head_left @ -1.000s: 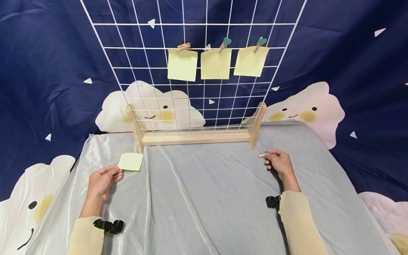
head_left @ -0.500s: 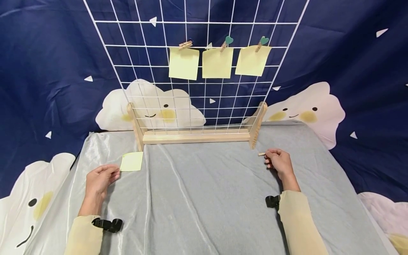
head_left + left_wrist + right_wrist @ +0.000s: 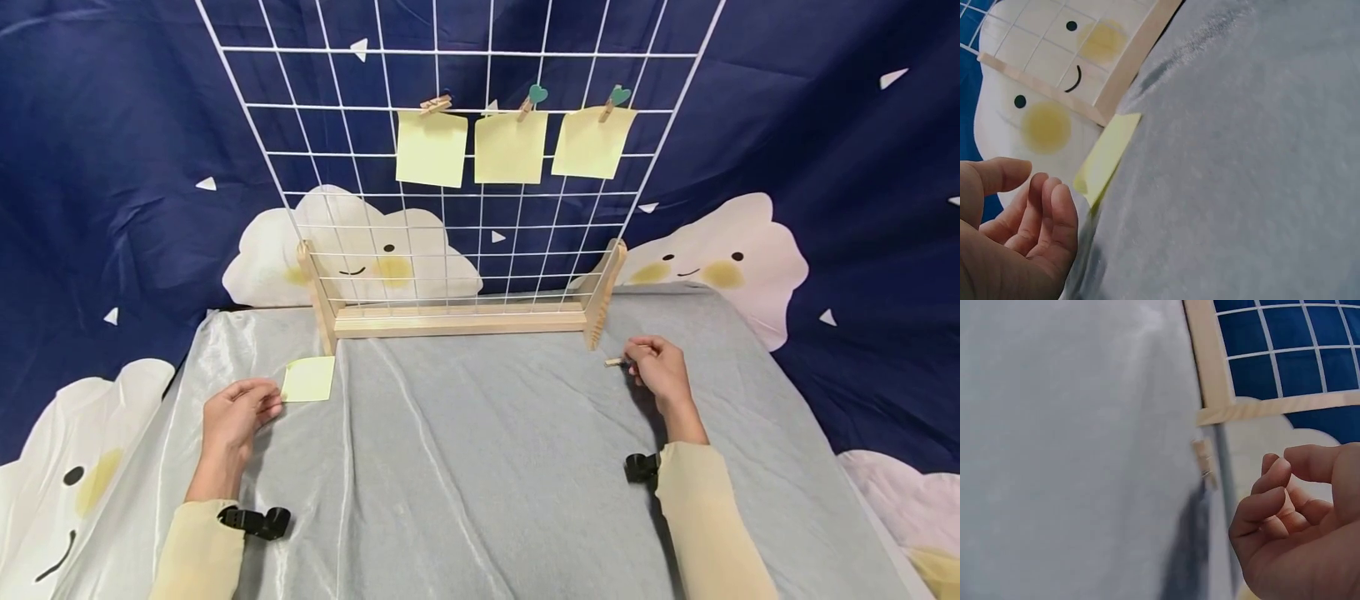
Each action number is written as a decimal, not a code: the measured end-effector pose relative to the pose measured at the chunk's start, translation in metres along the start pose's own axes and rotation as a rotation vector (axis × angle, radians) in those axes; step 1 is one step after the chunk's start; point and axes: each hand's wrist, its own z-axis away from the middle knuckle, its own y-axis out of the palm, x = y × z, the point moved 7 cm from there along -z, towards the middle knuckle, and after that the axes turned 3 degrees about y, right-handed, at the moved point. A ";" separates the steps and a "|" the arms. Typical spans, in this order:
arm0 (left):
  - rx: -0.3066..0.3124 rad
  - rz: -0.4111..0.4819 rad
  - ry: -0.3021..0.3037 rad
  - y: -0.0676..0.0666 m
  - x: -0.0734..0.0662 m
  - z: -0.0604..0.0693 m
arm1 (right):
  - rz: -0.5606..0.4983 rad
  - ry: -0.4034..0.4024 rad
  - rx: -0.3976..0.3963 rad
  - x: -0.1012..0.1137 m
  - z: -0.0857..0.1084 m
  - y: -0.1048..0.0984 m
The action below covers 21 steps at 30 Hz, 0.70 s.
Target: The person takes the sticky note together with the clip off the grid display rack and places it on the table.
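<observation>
A yellow sticky note (image 3: 308,379) lies on the grey cloth at the left, by the wooden stand's foot. Just off its lower left corner is my left hand (image 3: 234,417). The left wrist view shows a gap between thumb and fingertips, with nothing held; the note (image 3: 1110,156) lies beyond them. At the right, a small wooden clothespin (image 3: 613,362) rests on the cloth, beside the fingertips of my right hand (image 3: 660,375). In the right wrist view the clothespin (image 3: 1202,459) is apart from this hand, whose fingers are loosely bent with nothing in them.
A white wire grid (image 3: 480,212) stands upright in a wooden base (image 3: 461,321) at the back. Clothespins hold three yellow notes (image 3: 431,150) on it. Behind hangs a dark blue curtain (image 3: 112,167) with printed clouds.
My left hand has drawn slightly left, away from the note's corner. My right hand has risen a little from the clothespin, which stays on the cloth.
</observation>
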 end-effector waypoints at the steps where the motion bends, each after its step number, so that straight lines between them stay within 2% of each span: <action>1: 0.001 0.006 0.009 0.001 -0.002 0.000 | -0.011 -0.012 -0.002 0.005 0.000 0.001; 6: 0.004 0.033 0.033 0.010 -0.009 0.002 | -0.047 -0.066 -0.002 0.026 0.000 0.006; 10: 0.017 0.041 0.035 0.019 -0.014 0.002 | 0.001 -0.104 0.048 0.038 -0.001 0.016; 15: 0.088 0.029 0.065 0.036 -0.022 0.004 | 0.036 -0.134 0.079 0.050 0.002 0.028; 21: 0.165 0.012 0.080 0.058 -0.029 0.010 | 0.039 -0.240 0.099 0.070 0.005 0.044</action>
